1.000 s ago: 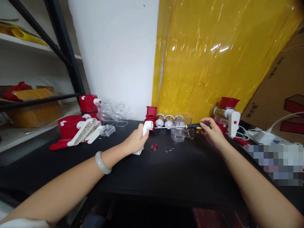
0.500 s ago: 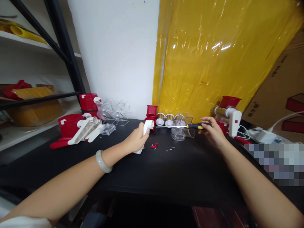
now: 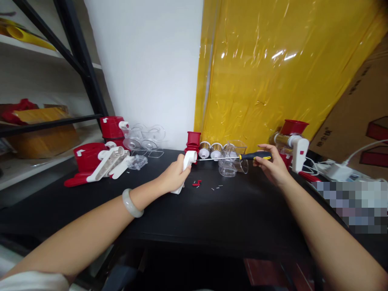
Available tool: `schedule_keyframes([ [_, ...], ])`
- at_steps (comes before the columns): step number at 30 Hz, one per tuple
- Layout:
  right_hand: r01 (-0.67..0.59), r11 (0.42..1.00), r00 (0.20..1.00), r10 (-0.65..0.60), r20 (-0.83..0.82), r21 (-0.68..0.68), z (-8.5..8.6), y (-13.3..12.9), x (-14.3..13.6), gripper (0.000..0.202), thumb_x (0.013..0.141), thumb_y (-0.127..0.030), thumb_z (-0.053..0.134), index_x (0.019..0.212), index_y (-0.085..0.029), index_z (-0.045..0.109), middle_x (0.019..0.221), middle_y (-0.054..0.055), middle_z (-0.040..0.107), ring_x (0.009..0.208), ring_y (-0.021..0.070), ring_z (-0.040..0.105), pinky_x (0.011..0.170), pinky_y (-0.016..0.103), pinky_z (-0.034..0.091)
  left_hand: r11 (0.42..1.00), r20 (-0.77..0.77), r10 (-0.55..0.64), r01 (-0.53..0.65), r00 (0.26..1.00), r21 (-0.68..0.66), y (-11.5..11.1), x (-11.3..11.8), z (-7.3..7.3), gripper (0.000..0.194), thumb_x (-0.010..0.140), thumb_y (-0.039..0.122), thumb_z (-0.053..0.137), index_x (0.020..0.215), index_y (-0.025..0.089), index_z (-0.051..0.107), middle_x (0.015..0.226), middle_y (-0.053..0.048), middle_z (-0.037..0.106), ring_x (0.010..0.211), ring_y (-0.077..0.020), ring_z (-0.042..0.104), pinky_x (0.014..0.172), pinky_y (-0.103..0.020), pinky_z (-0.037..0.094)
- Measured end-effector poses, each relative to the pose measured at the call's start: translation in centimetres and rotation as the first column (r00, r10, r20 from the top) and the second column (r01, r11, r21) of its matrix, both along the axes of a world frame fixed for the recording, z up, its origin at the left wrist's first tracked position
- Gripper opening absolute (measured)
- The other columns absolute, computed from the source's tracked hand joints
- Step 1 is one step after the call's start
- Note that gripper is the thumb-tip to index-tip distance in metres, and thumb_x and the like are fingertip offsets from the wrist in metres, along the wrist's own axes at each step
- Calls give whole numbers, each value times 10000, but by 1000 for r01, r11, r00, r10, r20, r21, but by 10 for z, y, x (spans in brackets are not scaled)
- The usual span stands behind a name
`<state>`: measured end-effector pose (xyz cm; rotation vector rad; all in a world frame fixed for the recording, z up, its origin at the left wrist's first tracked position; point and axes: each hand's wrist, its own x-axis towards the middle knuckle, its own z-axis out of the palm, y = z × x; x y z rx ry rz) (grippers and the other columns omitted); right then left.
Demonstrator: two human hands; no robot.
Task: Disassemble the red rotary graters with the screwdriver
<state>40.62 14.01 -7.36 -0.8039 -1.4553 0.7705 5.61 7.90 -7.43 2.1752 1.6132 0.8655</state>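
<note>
My left hand (image 3: 175, 174) is wrapped round a white plastic part (image 3: 190, 157) with a round collar at its top, held upright above the black table (image 3: 194, 222). In my right hand (image 3: 271, 163) is a screwdriver (image 3: 253, 156) with a black and yellow handle, pinched between fingers and thumb. Its long shaft points left, and the tip is at the collar's opening; whether it touches a screw inside I cannot tell. Below the hands lie a small red plastic piece (image 3: 197, 184) and several loose screws (image 3: 217, 187).
Behind stand a red plastic housing (image 3: 193, 139), metal grater drums (image 3: 216, 151) and clear plastic parts (image 3: 228, 165). Red and white grater bodies (image 3: 91, 159) fill the left side. An assembled rotary grater (image 3: 298, 149) stands right, near a white power strip (image 3: 338, 171).
The screwdriver's handle has risen slightly, so the shaft now slants a little, and the right-hand fingers have shifted on the handle. My left hand keeps its hold on the white part.
</note>
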Motion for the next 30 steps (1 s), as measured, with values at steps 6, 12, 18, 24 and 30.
schedule_keyframes([
  [6,-8,996,1000,10,26,-84,2,0,3,386,823,-619,534,903,-244,574,674,-4,556,545,153,554,518,286,470,1000,41,1,0,999,-21,-1,1,1,244,935,452,358,887,226,281,607,13,562,522,-211,614,537,-300,416],
  [12,43,998,999,-43,-5,-49,4,0,3,274,715,-463,709,847,-247,607,701,-19,544,498,117,478,464,258,405,1000,24,1,-1,1000,4,1,-1,-3,258,930,466,373,889,225,292,625,1,575,554,-218,618,529,-291,400],
  [18,-90,990,994,83,-65,-112,7,-3,0,354,733,-570,641,852,-238,613,733,14,583,609,170,579,530,301,497,1000,17,18,-18,1000,-14,0,1,0,234,933,442,365,885,226,286,628,3,574,539,-214,612,529,-291,400],
  [24,125,989,989,-118,84,-77,5,0,2,313,765,-531,654,851,-237,588,654,-21,516,440,104,439,438,268,430,1000,-8,24,-24,1000,1,0,1,1,231,932,438,366,883,225,291,644,-13,586,606,-240,633,560,-302,408],
  [30,-143,988,987,138,-82,-61,7,-2,2,372,638,-422,743,935,-287,565,888,4,576,733,176,604,643,326,549,1000,-4,12,-12,1000,6,1,1,0,223,931,431,367,887,226,291,634,-6,579,605,-239,633,566,-305,415],
])
